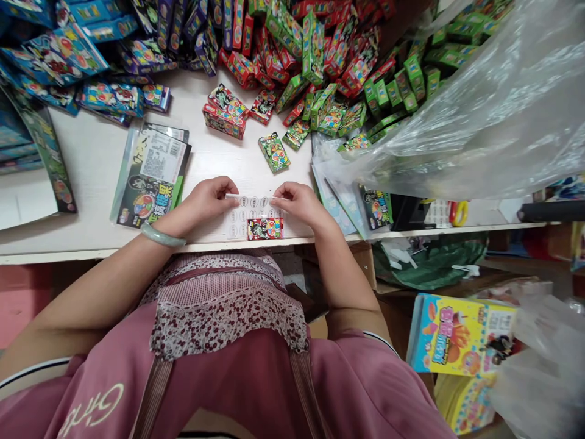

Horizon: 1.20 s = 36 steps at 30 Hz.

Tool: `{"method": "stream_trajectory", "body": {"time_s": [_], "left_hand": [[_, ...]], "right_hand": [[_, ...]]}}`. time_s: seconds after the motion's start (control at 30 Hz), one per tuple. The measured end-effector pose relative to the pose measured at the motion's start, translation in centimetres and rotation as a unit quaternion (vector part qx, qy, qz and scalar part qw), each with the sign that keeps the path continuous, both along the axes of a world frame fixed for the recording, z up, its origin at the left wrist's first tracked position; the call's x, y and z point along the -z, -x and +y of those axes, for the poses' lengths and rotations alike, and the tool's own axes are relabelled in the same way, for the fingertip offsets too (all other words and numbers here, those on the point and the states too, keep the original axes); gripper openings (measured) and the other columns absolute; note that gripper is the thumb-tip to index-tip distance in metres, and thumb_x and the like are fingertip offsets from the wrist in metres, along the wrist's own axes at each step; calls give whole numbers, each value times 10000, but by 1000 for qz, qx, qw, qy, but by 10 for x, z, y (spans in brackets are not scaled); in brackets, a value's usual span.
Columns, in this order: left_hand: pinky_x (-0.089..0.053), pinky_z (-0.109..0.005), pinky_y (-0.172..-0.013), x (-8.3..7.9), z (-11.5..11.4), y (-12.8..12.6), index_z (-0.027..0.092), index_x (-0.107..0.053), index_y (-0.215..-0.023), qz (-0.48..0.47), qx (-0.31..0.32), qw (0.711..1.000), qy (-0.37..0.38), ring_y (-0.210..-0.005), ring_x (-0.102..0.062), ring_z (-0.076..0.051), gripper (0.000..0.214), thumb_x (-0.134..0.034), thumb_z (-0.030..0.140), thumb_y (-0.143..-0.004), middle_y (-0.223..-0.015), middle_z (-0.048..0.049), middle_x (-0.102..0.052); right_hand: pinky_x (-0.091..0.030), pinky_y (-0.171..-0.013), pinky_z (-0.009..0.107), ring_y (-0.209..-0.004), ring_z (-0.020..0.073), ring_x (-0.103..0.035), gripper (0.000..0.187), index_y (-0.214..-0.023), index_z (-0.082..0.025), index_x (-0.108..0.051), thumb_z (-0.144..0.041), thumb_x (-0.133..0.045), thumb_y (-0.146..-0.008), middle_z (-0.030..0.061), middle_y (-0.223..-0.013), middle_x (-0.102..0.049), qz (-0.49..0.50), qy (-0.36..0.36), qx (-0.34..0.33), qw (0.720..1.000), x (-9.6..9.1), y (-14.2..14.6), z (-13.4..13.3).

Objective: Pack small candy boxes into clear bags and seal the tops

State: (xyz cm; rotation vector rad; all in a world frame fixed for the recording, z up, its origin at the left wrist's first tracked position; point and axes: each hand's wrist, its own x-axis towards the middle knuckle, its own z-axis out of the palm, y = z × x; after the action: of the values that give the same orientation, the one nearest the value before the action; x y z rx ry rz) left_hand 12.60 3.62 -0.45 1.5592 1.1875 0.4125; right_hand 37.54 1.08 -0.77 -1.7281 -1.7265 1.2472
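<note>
Both hands clamp the far edge of a sticker sheet at the near side of the white table.
The left hand closes thumb and fingers together on the far left corner; the right hand closes likewise on the far right corner, with the hands apart and the sheet's far edge spanning the gap. The sheet carries rows of round printed labels. A red box lies flat over the sheet's near right part, close to the table edge, between the hands and untouched by the fingers. A green box lies beyond the hands, apart from them. A black printed packet lies left of the left hand; a clear plastic bag spreads at right.
</note>
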Motion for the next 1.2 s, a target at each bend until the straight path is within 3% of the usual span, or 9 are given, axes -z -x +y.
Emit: {"method": "stream_trajectory", "body": {"time_s": [0.3, 0.8, 0.97, 1.1, 1.2], "left_hand": [[-395, -267, -614, 1, 1, 0, 182, -626, -779, 5, -9, 1000, -2, -648, -472, -118, 114, -700, 229, -706, -705, 12, -602], [-404, -283, -655, -1, 2, -2, 160, -655, -770, 24, -22, 999, 15, -666, -509, -122, 64, -710, 185, -751, -710, 11, -614], [-417, -287, -682, -3, 2, -2, 158, -647, -763, 7, -13, 1000, 14, -687, -518, -127, 46, -675, 185, -789, -704, 8, -608], [-403, -265, -626, -7, 0, 1, 162, -629, -814, -8, -35, 999, 25, -629, -501, -111, 119, -718, 162, -735, -674, 31, -570], [-391, -255, -588, -11, -2, 3, 171, -598, -767, -11, -13, 999, 40, -557, -480, -103, 82, -658, 210, -807, -579, 51, -520]], "right_hand": [[-388, -661, 293, -682, 133, -503, 115, -755, -218, -594, -239, -705, -732, -26, -737, -617, 39, -1, 24, 999, 2, 4, -4], [-437, -779, 345, -817, 182, -586, 88, -783, -238, -581, -196, -659, -775, 4, -863, -660, -27, -78, 24, 996, 6, 7, -14], [-446, -793, 351, -819, 182, -598, 240, -949, -239, -582, -197, -699, -744, -4, -867, -641, 8, -55, 35, 998, 5, 4, -13], [-441, -782, 343, -803, 176, -596, 236, -970, -232, -595, -196, -683, -754, -9, -840, -633, 19, -30, 20, 999, 6, 0, -11], [-432, -745, 325, -775, 168, -583, 240, -980, -228, -598, -212, -684, -757, -15, -820, -630, 30, -17, 13, 999, 9, -3, -10]]}}
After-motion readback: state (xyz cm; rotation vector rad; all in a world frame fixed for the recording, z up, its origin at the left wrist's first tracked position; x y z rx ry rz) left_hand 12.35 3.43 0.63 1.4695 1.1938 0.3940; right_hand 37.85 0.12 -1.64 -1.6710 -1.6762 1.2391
